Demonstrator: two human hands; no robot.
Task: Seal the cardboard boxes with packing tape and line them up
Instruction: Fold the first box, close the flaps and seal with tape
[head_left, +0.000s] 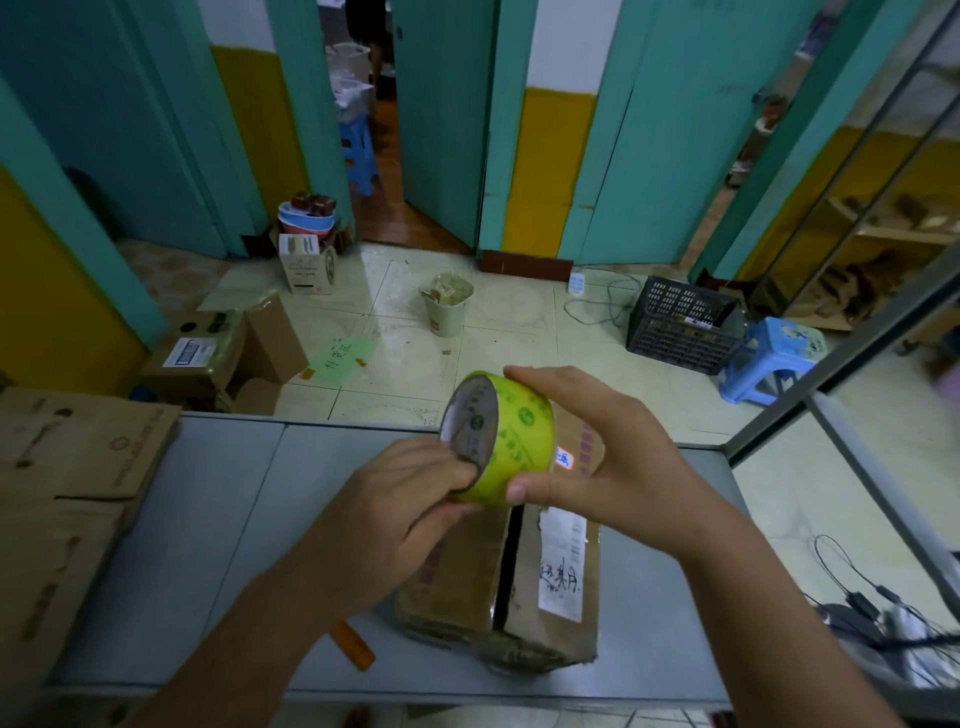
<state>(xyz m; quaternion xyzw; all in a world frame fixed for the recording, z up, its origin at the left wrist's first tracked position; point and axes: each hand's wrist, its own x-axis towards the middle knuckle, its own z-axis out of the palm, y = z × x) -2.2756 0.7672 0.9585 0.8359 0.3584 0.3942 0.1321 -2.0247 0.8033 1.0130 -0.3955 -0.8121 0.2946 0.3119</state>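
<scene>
A roll of yellow-green packing tape (511, 434) is held up above the grey table (208, 545). My right hand (587, 457) grips the roll, fingers over its top and thumb under it. My left hand (410, 499) pinches at the roll's lower left rim with curled fingers. Below the hands a worn cardboard box (524, 587) lies on the table, its two top flaps meeting with a dark gap between them and white labels on the right flap.
Flattened cardboard (62, 493) lies on the table's left end. An orange handle (356, 647) pokes out beside my left forearm. Cables (872, 618) lie at the right. On the floor beyond are boxes (218, 358), a bin (447, 306), a black crate (680, 325) and a blue stool (774, 358).
</scene>
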